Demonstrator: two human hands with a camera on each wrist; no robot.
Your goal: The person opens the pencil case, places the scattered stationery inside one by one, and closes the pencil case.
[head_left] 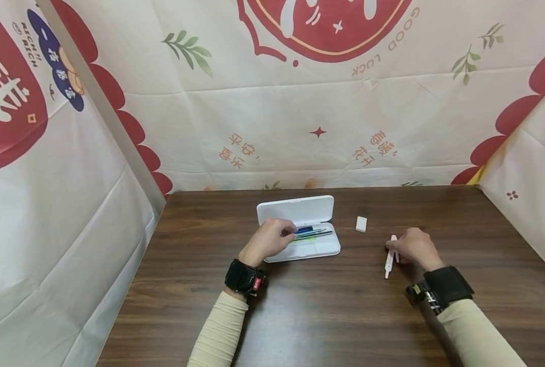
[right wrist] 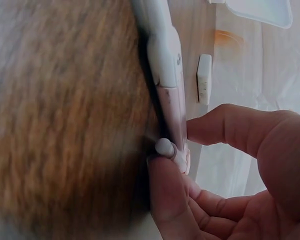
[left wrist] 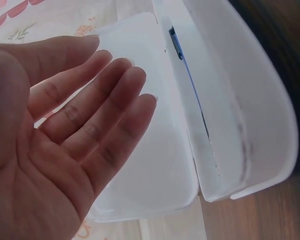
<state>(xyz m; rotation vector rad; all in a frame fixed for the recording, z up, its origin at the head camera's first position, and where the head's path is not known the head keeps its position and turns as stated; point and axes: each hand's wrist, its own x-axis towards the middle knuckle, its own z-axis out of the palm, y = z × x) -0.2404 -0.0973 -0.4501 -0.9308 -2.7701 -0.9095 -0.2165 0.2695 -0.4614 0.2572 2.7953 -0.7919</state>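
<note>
My left hand (head_left: 272, 239) is over the left part of a white pencil case (head_left: 323, 248), whose lid stands raised at the back. In the left wrist view the left hand's fingers are loosely bent, with nothing between them. Several pens and pencils (head_left: 314, 233) lie inside the case, their left ends hidden behind that hand. To the right, my right hand (head_left: 414, 247) pinches a white and pink drawing compass (right wrist: 172, 105) between thumb and fingers, low over the table. One leg of the compass points toward the front edge in the head view.
A small white eraser (head_left: 361, 224) lies between the case and the right hand. The brown wooden table (head_left: 327, 311) ends at a printed cloth (head_left: 291, 127) behind it, and cloth also hangs along both sides.
</note>
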